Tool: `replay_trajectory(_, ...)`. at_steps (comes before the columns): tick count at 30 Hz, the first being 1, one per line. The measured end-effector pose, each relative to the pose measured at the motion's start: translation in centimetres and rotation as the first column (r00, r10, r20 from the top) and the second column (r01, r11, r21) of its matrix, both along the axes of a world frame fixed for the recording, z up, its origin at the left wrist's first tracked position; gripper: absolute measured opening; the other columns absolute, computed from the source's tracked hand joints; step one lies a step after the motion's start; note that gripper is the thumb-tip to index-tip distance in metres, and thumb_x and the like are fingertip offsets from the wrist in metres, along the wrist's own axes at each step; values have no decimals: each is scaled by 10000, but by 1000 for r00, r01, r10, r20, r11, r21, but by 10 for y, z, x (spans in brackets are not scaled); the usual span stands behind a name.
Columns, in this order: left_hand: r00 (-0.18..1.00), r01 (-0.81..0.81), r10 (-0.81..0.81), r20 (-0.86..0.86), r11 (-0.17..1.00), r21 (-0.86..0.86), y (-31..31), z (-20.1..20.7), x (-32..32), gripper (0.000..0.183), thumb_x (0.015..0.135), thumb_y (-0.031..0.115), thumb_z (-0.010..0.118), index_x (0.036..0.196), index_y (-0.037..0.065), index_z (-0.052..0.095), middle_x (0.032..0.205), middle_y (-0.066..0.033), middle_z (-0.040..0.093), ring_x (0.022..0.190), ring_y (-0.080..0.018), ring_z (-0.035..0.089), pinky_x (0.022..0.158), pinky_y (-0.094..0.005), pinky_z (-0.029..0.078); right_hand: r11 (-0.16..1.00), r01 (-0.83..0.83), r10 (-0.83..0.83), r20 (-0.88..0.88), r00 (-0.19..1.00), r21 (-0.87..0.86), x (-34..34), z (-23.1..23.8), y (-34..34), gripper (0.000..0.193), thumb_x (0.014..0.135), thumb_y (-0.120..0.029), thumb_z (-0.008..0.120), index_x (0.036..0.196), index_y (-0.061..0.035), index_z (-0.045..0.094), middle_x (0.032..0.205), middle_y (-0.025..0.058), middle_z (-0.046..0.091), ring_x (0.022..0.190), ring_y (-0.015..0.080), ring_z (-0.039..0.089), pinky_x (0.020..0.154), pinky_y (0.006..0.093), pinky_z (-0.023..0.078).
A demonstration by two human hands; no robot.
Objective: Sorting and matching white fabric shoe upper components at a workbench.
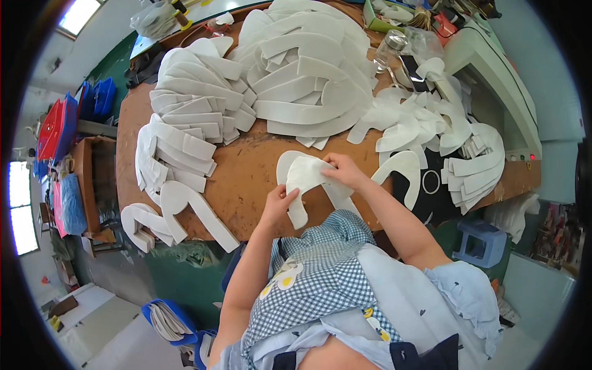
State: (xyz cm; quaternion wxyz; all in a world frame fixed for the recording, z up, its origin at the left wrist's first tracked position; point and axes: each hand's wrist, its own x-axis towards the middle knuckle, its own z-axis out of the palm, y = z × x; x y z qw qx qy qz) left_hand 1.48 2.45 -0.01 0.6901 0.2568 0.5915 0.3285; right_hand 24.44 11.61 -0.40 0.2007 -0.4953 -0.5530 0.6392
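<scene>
Near the front edge of the brown table, my two hands hold a white curved piece (306, 174) that looks like thin padding or cloth. My left hand (279, 203) pinches its left arm, thumb on top. At its upper right, my right hand (345, 171) grips the edge with closed fingers. Beneath it lies a second white horseshoe-shaped piece (285, 161), partly covered. Whether the two are joined I cannot tell. To the right, another curved white piece (404, 161) rests partly on black cloth (435, 200).
Large stacks of white curved pieces (302, 68) cover the far side of the brown table (246, 166). Thin loose white pieces (410, 120) lie at right, with a glass jar (392, 46) and phone (414, 73) behind. A slanted machine (493, 80) with lights borders the right.
</scene>
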Motion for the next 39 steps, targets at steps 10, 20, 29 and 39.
replay_trajectory(10, 779, -40, 172, -603, 973, 227, 8, -58, -14, 231, 843, 218, 675, 828, -12, 658, 679, -81, 648, 604, -161, 601, 586, -311, 472, 945, -34, -89, 355, 931, 327, -57, -56, 24, 283, 808, -279, 680, 871, -4, 658, 774, 150, 666, 710, 265, 641, 658, 365, 492)
replay_trajectory(20, 707, -40, 142, -692, 986, 161, 11, -54, -12, 304, 808, 303, 699, 806, 1, 659, 682, -117, 656, 643, -255, 639, 618, -367, 493, 944, -1, -137, 394, 909, 330, -62, -60, 22, 252, 800, -272, 681, 841, -24, 656, 776, 168, 660, 750, 322, 640, 685, 410, 492)
replay_trajectory(29, 692, -9, 111, -713, 989, 145, 11, -53, -15, 313, 804, 307, 697, 802, -3, 656, 689, -121, 661, 671, -269, 651, 639, -375, 500, 926, -85, -120, 498, 859, 369, -72, -56, 23, 239, 819, -264, 659, 832, -26, 651, 752, 165, 667, 743, 336, 652, 672, 429, 505)
replay_trajectory(39, 860, -148, 125, -495, 989, -8, -24, -51, -14, 266, 818, 226, 700, 792, -38, 673, 674, -84, 672, 542, -139, 646, 500, -270, 523, 925, -126, -87, 522, 848, 358, -71, -60, 25, 263, 860, -277, 628, 832, -16, 642, 698, 146, 671, 556, 251, 668, 613, 380, 535)
